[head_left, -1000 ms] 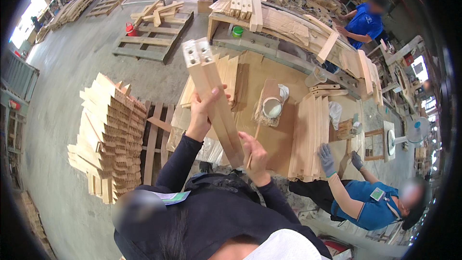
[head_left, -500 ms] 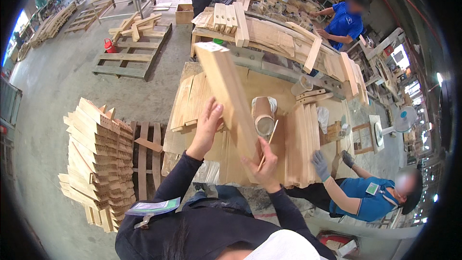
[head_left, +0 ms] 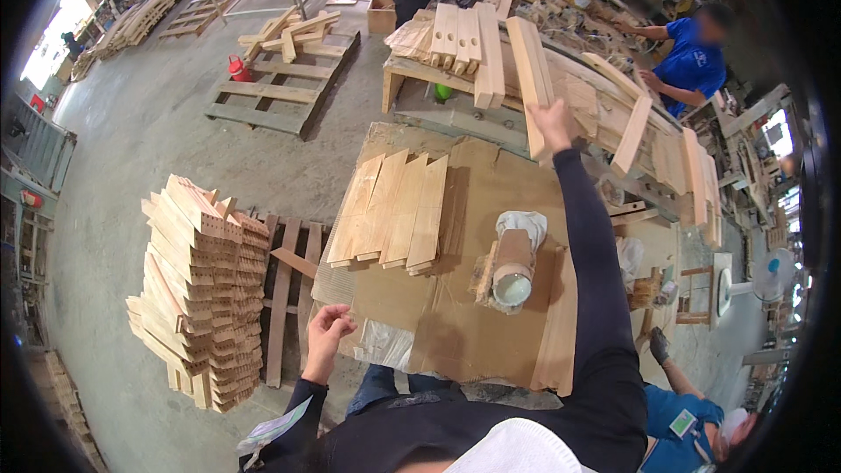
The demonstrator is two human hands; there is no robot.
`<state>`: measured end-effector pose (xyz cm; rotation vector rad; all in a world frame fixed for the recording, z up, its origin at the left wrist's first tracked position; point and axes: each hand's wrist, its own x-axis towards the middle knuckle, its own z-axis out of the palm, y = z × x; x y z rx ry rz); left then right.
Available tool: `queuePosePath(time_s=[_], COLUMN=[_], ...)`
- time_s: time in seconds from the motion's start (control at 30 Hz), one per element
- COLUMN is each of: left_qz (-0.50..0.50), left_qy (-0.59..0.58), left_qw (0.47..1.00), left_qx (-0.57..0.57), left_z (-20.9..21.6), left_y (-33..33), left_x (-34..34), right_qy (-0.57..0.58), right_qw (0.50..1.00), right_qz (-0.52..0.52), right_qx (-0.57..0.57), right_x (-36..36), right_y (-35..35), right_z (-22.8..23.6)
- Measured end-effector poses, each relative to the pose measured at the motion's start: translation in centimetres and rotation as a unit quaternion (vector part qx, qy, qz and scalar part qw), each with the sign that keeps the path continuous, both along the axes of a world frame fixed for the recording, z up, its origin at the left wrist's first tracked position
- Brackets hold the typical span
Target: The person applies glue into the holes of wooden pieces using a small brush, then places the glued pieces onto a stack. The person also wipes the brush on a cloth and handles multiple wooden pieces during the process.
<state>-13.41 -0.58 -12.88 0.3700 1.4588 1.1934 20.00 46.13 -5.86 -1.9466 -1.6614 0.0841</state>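
Observation:
My right hand (head_left: pixel 554 125) is stretched out far over the workbench, closed round the lower end of a thick wooden board (head_left: pixel 528 66). That board stands slanted at the edge of the far bench. My left hand (head_left: pixel 328 331) is over the near left edge of the cardboard-covered table (head_left: pixel 385 298), its fingers loosely bent and apart, with nothing visible in them. Several flat wooden pieces (head_left: pixel 394 210) lie side by side on the cardboard. To their right a brown cylindrical container (head_left: pixel 512 267) holds a pale liquid. My right arm partly covers long boards (head_left: pixel 554 333) at the table's right side.
A tall stack of drilled wood pieces (head_left: pixel 197 289) stands on a pallet at left. Beyond lies another pallet (head_left: pixel 289 92) with loose wood and a red jug (head_left: pixel 238 68). Co-workers in blue (head_left: pixel 692 61) and teal (head_left: pixel 674 425) shirts are at the right, near a fan (head_left: pixel 771 273).
My right hand has carried the board from above the table out to the far bench. My left hand has let go of it and drawn back. The thin stick is no longer visible.

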Motion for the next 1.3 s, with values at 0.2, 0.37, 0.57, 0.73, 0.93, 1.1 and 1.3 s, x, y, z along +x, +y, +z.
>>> queuePosePath(time_s=[0.2,0.37,0.57,0.73,0.93,1.1,1.3], left_qz=[0.029,-0.022,-0.094,-0.175,-0.263,-0.307,-0.313], left_qy=[-0.019,-0.032,-0.027,-0.036,-0.029,-0.021,-0.003], left_qw=[0.998,0.997,0.995,0.983,0.961,0.949,0.948], left_qx=[-0.048,-0.073,-0.031,0.051,0.080,0.071,0.062], left_z=[-1.5,-0.7,-1.8,-0.6,1.7,2.5,4.0], left_y=[-1.9,-0.6,1.6,3.6,3.3,0.9,-1.9], left_x=[1.6,3.5,2.9,2.9,3.4,3.2,1.9], right_qy=[0.012,0.059,0.078,0.057,0.011,0.055,0.128], right_qw=[1.000,0.993,0.951,0.977,0.988,0.983,0.974], right_qz=[0.016,0.088,0.231,0.200,0.137,0.133,0.080], right_qx=[-0.015,0.045,0.190,0.048,-0.073,-0.113,-0.167], right_x=[-4.2,0.4,5.5,7.7,3.9,0.0,-3.2], right_y=[10.5,7.9,-11.0,-29.3,-45.3,-51.9,-52.3], right_z=[-2.8,-1.3,3.2,1.5,-2.8,-11.6,-19.7])
